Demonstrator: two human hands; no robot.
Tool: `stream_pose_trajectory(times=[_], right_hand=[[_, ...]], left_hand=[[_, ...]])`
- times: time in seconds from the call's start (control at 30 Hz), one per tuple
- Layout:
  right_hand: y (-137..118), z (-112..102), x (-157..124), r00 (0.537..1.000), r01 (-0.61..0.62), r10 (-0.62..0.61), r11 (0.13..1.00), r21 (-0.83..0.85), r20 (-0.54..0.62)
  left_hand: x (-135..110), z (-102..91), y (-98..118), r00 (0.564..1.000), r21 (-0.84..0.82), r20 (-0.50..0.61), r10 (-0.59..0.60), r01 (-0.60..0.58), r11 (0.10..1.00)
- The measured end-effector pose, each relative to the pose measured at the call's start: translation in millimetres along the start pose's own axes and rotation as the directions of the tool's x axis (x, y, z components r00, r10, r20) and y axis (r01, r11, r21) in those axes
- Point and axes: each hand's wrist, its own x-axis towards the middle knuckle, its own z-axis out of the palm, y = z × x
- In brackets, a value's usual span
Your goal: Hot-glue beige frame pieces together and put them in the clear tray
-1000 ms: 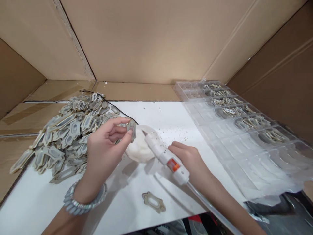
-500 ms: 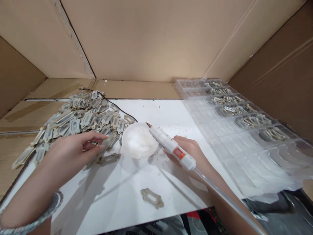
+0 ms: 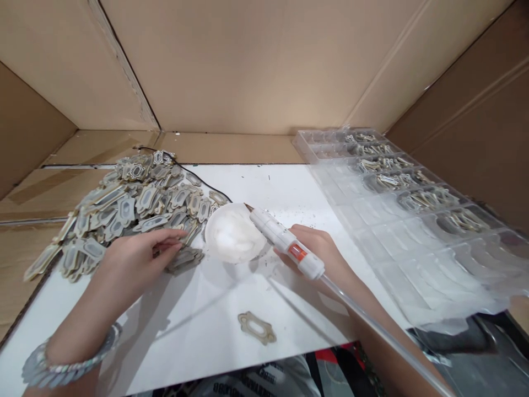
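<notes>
My left hand (image 3: 138,256) lies on the near edge of a big pile of flat grey-and-tan frame pieces (image 3: 124,207), its fingertips closing on a small stack of them (image 3: 184,259). My right hand (image 3: 320,251) is wrapped round a white glue gun (image 3: 285,240) with an orange label. Its brown tip points left over a shallow white dish (image 3: 233,234). A clear glue stick (image 3: 372,325) trails from the gun's back toward me. One loose frame piece (image 3: 256,327) lies alone on the white board (image 3: 198,325).
A clear plastic compartment tray (image 3: 413,220) with several frame pieces in its far cells fills the right side. Cardboard walls (image 3: 248,60) close in the back and both sides. A black cord (image 3: 202,184) runs behind the pile.
My left hand dropped from in front of the dish, where it pinched one piece, down to the pile's edge. The glue gun lifted slightly and shifted right.
</notes>
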Motion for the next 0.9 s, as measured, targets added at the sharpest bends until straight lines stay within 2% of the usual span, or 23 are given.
stream_pose_trajectory(times=[0.07, 0.13, 0.2, 0.3, 0.33, 0.4, 0.47, 0.5, 0.57, 0.63, 0.9], right_hand=[[0, -1, 0, 1.000, 0.004, -0.004, 1.000, 0.007, 0.003], [0, -1, 1, 1.000, 0.007, -0.007, 1.000, 0.012, 0.003], [0, -1, 1, 1.000, 0.009, -0.009, 1.000, 0.014, 0.001], [0, -2, 0, 1.000, 0.000, 0.000, 1.000, 0.021, -0.001], [0, -2, 0, 1.000, -0.002, 0.002, 1.000, 0.025, -0.005], [-1, -2, -1, 1.000, 0.001, 0.000, 0.999, 0.034, -0.026], [-2, -2, -1, 0.999, 0.003, -0.002, 0.999, 0.043, -0.033], [-2, -2, -2, 1.000, 0.002, -0.001, 0.999, 0.047, -0.027], [-3, -1, -2, 1.000, -0.001, 0.002, 0.999, 0.050, -0.012], [-3, 0, -2, 1.000, 0.009, -0.009, 0.999, 0.047, -0.018], [3, 2, 0, 0.998, 0.051, -0.050, 0.999, 0.015, -0.037]], left_hand=[[-8, -6.1, 12, 0.999, 0.042, 0.019, 0.032, -0.033, 0.999], [-19, -8.5, 28, 0.977, 0.000, 0.197, 0.081, -0.083, 0.997], [-30, -4.3, 45, 0.911, -0.087, 0.363, 0.195, -0.175, 0.981], [-42, 7.9, 58, 0.845, -0.138, 0.415, 0.336, -0.307, 0.942], [-44, 10.6, 58, 0.852, -0.123, 0.397, 0.342, -0.320, 0.939], [-43, 11.0, 51, 0.918, -0.010, 0.302, 0.259, -0.269, 0.963], [-39, 5.7, 40, 0.981, 0.176, 0.173, 0.089, -0.120, 0.977], [-37, 2.4, 34, 0.990, 0.255, 0.143, 0.013, -0.049, 0.966], [-32, -2.4, 24, 0.987, 0.350, 0.142, -0.073, 0.019, 0.936], [-28, -3.0, 18, 0.985, 0.381, 0.150, -0.082, 0.019, 0.925], [-20, 4.2, 9, 0.978, 0.341, 0.183, -0.102, 0.034, 0.940]])
